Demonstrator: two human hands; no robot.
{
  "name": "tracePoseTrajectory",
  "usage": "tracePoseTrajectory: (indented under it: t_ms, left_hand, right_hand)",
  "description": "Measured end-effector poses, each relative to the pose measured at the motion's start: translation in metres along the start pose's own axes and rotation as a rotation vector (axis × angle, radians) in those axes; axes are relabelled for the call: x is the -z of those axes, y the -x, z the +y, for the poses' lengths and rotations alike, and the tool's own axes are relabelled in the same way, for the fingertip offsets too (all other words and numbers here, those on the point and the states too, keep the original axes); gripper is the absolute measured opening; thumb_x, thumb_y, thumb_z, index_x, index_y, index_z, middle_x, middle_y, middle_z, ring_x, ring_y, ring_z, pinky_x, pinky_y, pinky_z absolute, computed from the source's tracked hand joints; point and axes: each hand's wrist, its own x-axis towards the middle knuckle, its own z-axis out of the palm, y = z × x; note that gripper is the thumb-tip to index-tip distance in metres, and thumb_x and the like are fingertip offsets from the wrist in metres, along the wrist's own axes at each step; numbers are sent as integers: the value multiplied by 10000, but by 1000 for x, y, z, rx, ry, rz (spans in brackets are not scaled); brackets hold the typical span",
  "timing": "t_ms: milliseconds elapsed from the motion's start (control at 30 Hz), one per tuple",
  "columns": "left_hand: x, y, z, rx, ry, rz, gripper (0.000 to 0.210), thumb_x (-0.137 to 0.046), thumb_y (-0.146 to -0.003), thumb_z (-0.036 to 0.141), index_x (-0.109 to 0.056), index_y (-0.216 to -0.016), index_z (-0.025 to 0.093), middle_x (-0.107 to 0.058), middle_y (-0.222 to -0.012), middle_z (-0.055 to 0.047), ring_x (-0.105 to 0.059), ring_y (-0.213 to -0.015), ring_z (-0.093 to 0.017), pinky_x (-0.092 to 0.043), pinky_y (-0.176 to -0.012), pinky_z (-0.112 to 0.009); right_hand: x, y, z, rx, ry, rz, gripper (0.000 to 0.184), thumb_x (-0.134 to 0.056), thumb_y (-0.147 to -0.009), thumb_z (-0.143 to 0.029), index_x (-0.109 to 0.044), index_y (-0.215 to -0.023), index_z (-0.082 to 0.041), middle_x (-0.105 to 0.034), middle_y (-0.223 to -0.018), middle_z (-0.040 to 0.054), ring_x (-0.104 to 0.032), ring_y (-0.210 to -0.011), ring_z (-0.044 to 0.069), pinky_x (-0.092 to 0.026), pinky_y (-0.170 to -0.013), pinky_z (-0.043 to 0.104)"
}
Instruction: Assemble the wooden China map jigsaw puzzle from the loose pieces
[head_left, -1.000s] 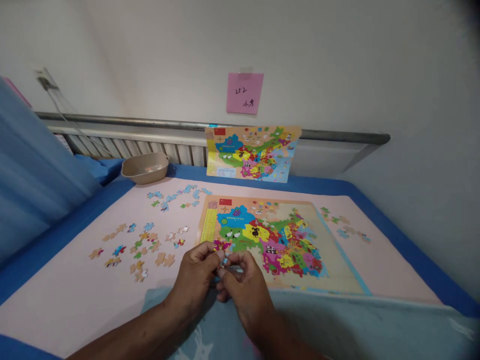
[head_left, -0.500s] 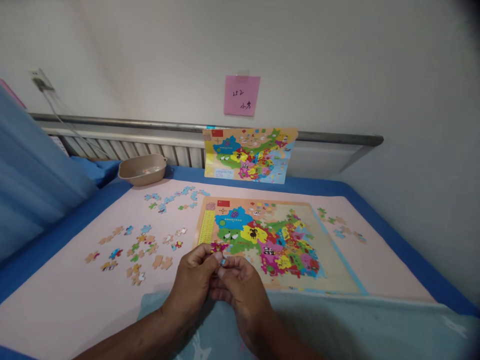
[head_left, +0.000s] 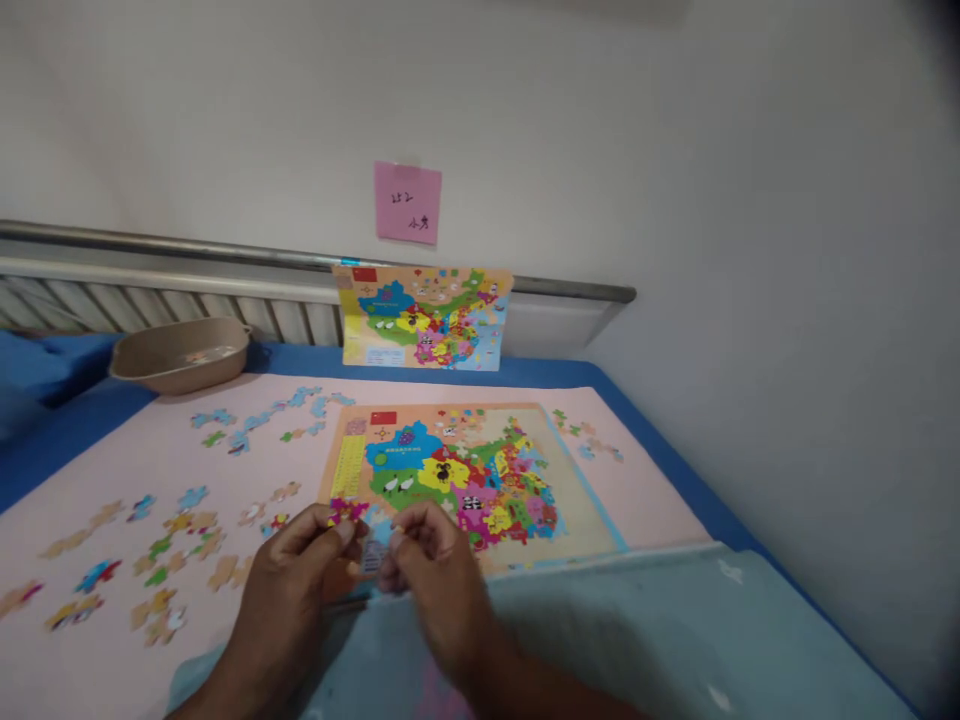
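Magenta-patterned, knobbly-edged jigsaw piece [head_left: 347, 510], in the head view, is sitting pinched in my left hand [head_left: 291, 570] over the near-left part of the flat, beige-based map-puzzle board [head_left: 585, 525]; my right hand [head_left: 442, 575] is hovering curled beside it, its hold unclear. I'm seemingly checking its shape; any next move is calling for gentle fingertips.

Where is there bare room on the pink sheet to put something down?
Right: the pink sheet between the puzzle board, the blue edge, the teal cloth and the right-side pieces. Left: a strip between the blue pieces and the mixed pieces. Crowded: among those mixed pieces, left of the left hand.
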Motion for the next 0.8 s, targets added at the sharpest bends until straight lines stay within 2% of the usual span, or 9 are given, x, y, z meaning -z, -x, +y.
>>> tracePoseTrajectory:
  t_ms: [200,367,533,667,800]
  left_hand:
    - [3,-7,3,-45,-17,-63,226,-676,-723,358,-600,-627,168,-594,-638,-24,-503,-665,-163,-402,-610,-242]
    - [4,-11,0,-3,-1,-86,238,-702,-695,362,-593,-625,163,-598,-639,-24,-501,-659,-159,-399,-642,-254]
    - [4,-12,-7,59,67,-131,261,-711,-696,342,-537,-611,166,-514,-601,14,-431,-600,-119,-361,-601,-228]
    - [6,-12,-13,62,113,-172,222,-709,-724,317,-564,-652,165,-547,-627,11,-458,-611,-124,-386,-620,-240]
    - [6,-12,-16,74,135,-180,194,-712,-736,310,-596,-682,164,-586,-665,-4,-502,-641,-148,-410,-636,-266]
  right_hand:
    - [19,-17,-6,84,163,-113,201,-679,-753,-332,-654,-902,-200,-583,-725,-18,-633,-662,168,-526,-622,283]
    - [23,-22,-10,73,192,-142,212,-655,-700,-287,-694,-888,-198,-598,-714,-11,-585,-617,155,-495,-603,280]
    - [28,-27,-12,92,280,-177,204,-653,-724,-313,-733,-869,-194,-562,-740,-1,-563,-693,166,-511,-652,297]
    - [29,-27,-12,50,249,-208,221,-626,-695,-288,-728,-869,-197,-524,-695,-20,-557,-641,156,-519,-624,296]
    - [25,-26,-13,48,179,-186,255,-668,-674,-281,-703,-910,-191,-511,-713,-26,-527,-639,139,-528,-591,270]
